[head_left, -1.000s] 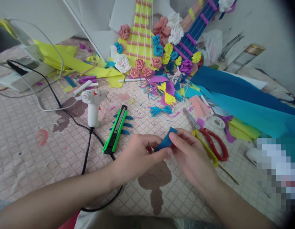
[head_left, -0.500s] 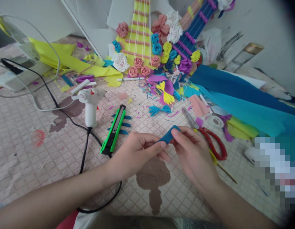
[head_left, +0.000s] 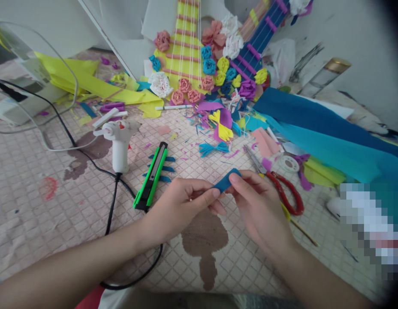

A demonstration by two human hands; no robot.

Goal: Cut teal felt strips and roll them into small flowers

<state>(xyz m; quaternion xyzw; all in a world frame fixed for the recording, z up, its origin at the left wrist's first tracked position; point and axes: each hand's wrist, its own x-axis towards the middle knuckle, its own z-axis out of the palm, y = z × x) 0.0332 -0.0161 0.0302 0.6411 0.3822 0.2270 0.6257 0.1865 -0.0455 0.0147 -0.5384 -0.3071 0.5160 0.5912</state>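
Note:
Between my two hands is a small folded strip of dark blue crepe paper [head_left: 225,182], tilted up to the right. My left hand [head_left: 186,199] pinches its lower left end between thumb and fingers. At the upper right end, my right hand [head_left: 255,195] grips it with the thumb on top. Left of my left hand lies a green box cutter [head_left: 151,176] across several thin blue paper strips [head_left: 167,168]. Scissors with red handles [head_left: 284,193] rest beside my right hand, partly behind it. A light blue paper bow [head_left: 213,149] lies just beyond my hands.
A white glue gun [head_left: 119,146] stands at left, its black cord [head_left: 109,214] looping toward me. Paper-flowered yellow [head_left: 186,56] and blue [head_left: 255,47] guitar shapes lean at the back. Blue crepe sheets [head_left: 315,116] spread at right. A tape roll [head_left: 288,163] sits near the scissors.
The whole view has shifted slightly, with things appearing a little further left. Both hands keep their hold on the blue paper strip.

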